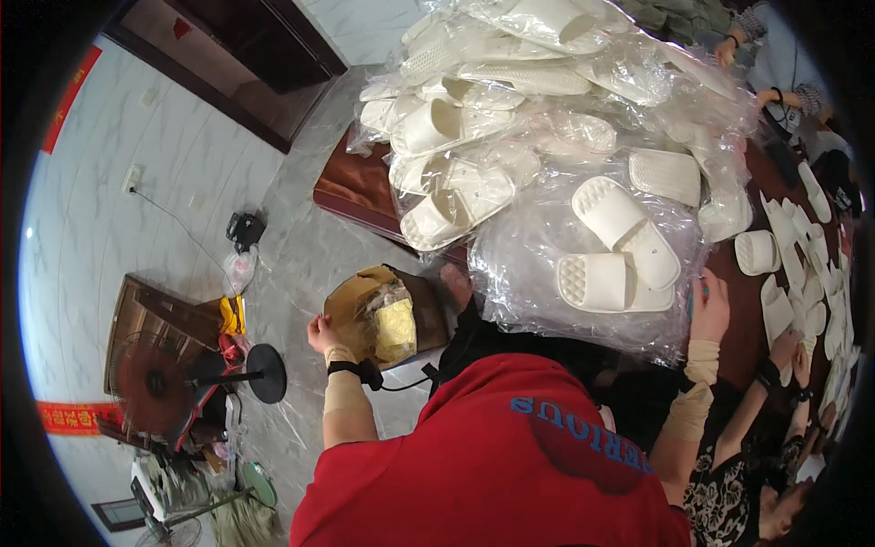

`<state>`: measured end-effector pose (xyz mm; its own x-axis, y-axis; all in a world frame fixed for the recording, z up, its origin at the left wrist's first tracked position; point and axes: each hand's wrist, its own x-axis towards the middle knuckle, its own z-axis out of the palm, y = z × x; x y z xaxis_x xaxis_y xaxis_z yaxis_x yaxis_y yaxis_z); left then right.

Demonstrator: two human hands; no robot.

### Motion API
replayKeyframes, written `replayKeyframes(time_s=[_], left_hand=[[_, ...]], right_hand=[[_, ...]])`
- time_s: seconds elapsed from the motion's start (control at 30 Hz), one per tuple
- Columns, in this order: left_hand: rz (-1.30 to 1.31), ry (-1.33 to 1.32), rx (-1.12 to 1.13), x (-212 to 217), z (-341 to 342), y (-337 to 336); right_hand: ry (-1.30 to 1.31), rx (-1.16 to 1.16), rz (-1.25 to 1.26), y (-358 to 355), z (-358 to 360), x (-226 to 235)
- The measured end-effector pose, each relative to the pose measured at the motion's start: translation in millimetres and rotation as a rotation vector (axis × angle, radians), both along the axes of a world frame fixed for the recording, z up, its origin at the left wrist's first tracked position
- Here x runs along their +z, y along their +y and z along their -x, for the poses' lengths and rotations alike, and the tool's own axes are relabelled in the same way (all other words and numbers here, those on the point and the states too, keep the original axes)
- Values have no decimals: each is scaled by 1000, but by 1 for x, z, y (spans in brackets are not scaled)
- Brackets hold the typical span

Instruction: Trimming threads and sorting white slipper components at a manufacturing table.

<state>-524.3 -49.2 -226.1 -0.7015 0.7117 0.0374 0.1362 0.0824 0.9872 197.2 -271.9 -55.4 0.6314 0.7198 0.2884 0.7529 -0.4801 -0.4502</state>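
A pair of white slippers (597, 280) lies on a stack of clear plastic bags (519, 264) in front of me. My right hand (710, 308) rests at the right edge of that stack, fingers stretched along the plastic; a small blue spot shows near its fingertips. Out to the left, my left hand (321, 335) is beside the flap of an open cardboard box (349, 310), its fingers loosely apart. Inside the box sits a yellow packet (396, 330). Beyond the stack rises a large heap of bagged white slippers (456, 128).
The heap covers a dark red table (365, 187). On the right, co-workers' hands (786, 351) are among more white slippers (811, 283), and another person's hand (726, 50) is at the far right. A standing fan (159, 383) occupies the tiled floor at left.
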Motion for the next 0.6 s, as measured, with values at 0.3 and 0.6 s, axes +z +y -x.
replayKeyframes(time_s=[0.3,0.6], left_hand=[[-453,703,-821,156,-304,23],[-572,709,-1494,114,-498,20]], right_hand=[[448,110,-70,26,110,-18],[532,27,-62,41,111,-41]])
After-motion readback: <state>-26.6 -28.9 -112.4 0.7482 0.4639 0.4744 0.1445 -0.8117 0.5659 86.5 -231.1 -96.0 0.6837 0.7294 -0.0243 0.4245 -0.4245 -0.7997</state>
